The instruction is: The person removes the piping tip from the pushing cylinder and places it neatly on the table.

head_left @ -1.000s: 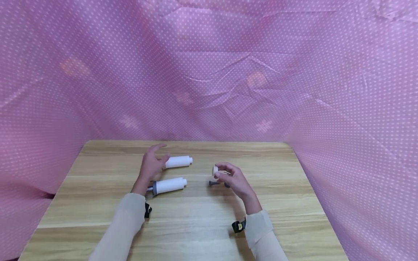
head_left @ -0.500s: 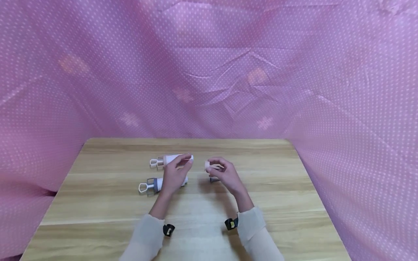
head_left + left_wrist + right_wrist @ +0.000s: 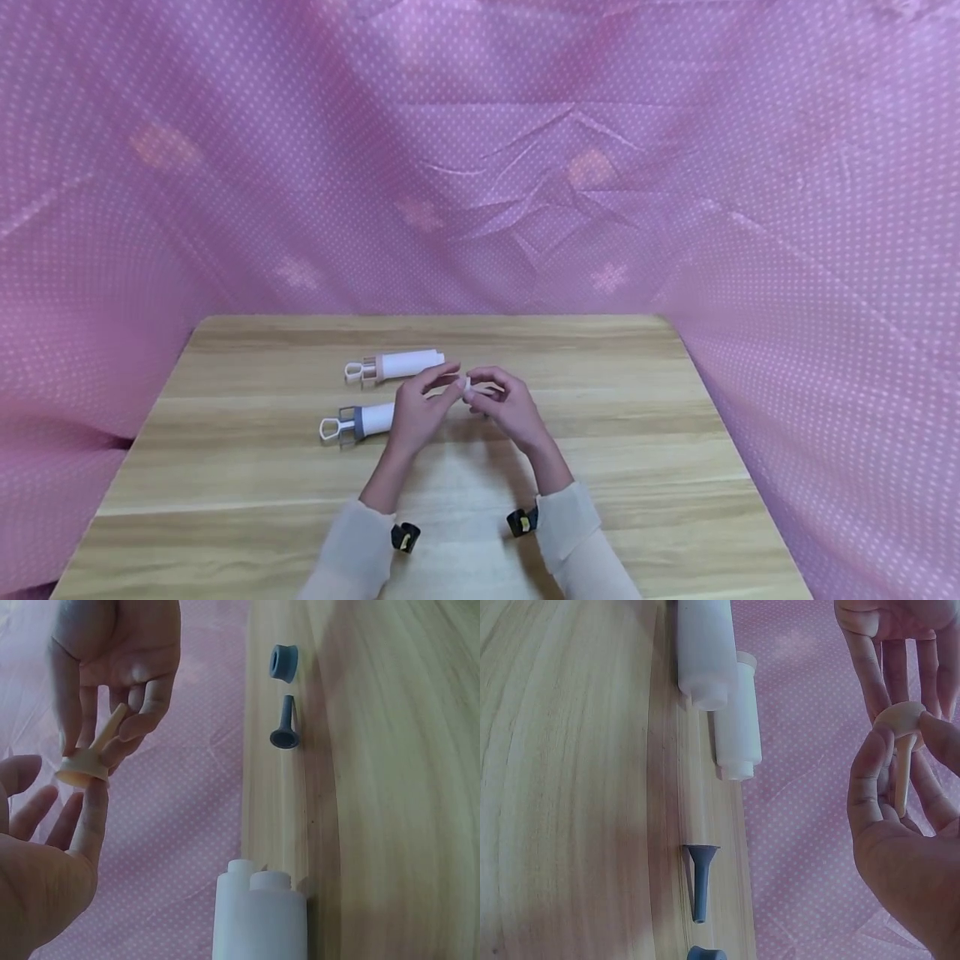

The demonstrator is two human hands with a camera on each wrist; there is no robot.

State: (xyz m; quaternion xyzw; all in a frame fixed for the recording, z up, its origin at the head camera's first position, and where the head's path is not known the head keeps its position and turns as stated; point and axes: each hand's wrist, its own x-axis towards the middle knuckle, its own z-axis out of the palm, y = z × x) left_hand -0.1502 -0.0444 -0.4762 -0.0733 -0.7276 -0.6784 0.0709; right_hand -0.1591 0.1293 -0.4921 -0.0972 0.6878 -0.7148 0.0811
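Above the bench (image 3: 637, 450), the right hand (image 3: 513, 412) pinches a flared cream nozzle (image 3: 900, 718); the left hand (image 3: 417, 411), fingers loosely spread, touches its rim. Lining up this piece seems the present step; the next move probably calls for a steady left pinch.

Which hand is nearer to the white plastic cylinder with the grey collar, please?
Left. The left hand hides the right end of the grey-collared cylinder in the head view; the right hand is farther right.

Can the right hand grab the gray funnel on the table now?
Probably not: the right hand pinches the pale funnel and would likely have to release it first. Otherwise, the gray funnel lies uncovered on the table.
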